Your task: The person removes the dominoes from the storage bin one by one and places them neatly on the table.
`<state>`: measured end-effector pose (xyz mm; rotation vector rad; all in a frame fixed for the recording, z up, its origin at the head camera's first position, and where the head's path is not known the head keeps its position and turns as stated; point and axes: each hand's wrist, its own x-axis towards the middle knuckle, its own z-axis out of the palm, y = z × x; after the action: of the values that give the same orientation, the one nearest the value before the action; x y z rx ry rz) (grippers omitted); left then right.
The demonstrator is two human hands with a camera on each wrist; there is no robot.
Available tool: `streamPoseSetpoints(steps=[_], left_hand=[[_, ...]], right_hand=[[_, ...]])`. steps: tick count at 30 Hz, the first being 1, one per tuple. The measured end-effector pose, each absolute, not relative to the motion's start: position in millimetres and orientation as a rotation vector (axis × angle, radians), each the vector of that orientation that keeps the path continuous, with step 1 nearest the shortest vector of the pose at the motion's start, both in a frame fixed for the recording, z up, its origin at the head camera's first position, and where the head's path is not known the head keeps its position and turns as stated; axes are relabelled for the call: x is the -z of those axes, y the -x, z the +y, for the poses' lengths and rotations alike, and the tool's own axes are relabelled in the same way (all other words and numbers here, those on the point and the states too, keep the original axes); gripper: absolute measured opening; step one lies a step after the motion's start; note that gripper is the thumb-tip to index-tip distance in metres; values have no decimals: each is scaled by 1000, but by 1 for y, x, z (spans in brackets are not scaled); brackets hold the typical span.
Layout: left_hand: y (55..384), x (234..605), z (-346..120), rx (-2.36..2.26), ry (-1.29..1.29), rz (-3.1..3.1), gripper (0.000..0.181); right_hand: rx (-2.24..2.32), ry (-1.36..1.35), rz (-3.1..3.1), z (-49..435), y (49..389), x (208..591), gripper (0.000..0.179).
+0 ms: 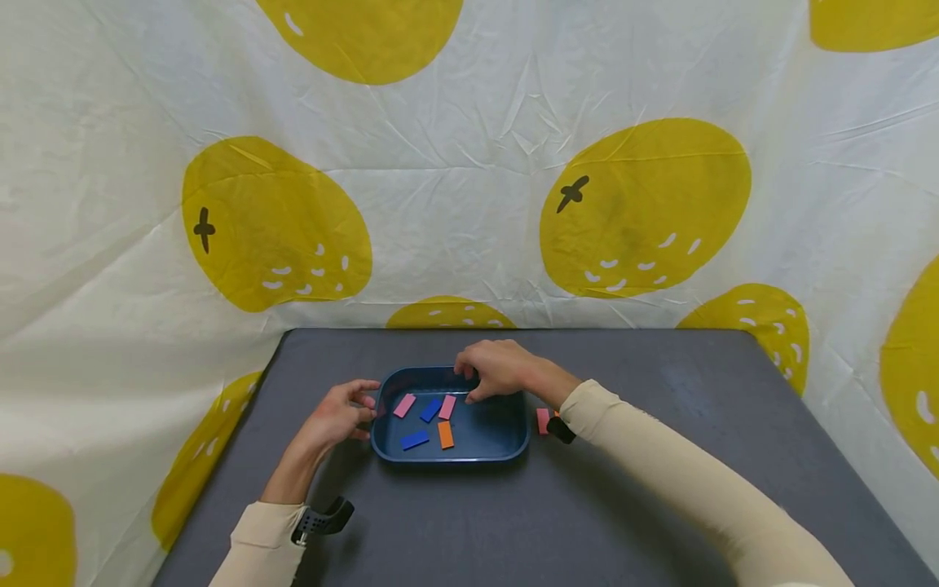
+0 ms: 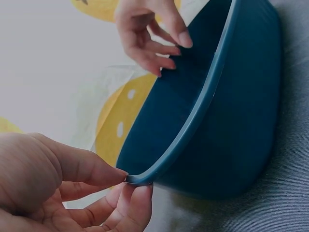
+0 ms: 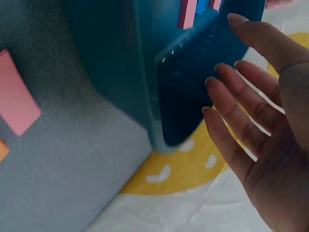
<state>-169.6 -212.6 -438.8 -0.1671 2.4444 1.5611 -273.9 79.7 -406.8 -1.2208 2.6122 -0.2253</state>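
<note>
A dark blue rectangular tub [image 1: 484, 436] stands on the table, with several small flat blocks lying inside: a pink block [image 1: 404, 405], another pink block [image 1: 447, 407], a blue block [image 1: 430, 409], another blue block [image 1: 415, 440] and an orange block [image 1: 446, 434]. At the tub's left end my left hand [image 1: 336, 420] pinches the rim [image 2: 166, 157] between thumb and fingers. My right hand [image 1: 500, 367] hangs over the back right part of the tub. In the right wrist view its fingers [image 3: 236, 130] are loosely bent and apart, with nothing between them.
Just right of the tub a pink block [image 1: 543, 421] lies on the grey table [image 1: 455, 530]. Beside it an orange block [image 3: 3, 150] shows partly, mostly hidden by the right wrist in the head view. A white cloth with yellow fruit [image 1: 469, 236] hangs behind the table's back edge.
</note>
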Motion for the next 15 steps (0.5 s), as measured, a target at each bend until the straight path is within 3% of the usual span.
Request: streamPoseSetpoints(steps=[15], left_hand=[[171,439,-213,-1556,166,2437,48]], right_hand=[[90,1153,2687,48,267,418,47]])
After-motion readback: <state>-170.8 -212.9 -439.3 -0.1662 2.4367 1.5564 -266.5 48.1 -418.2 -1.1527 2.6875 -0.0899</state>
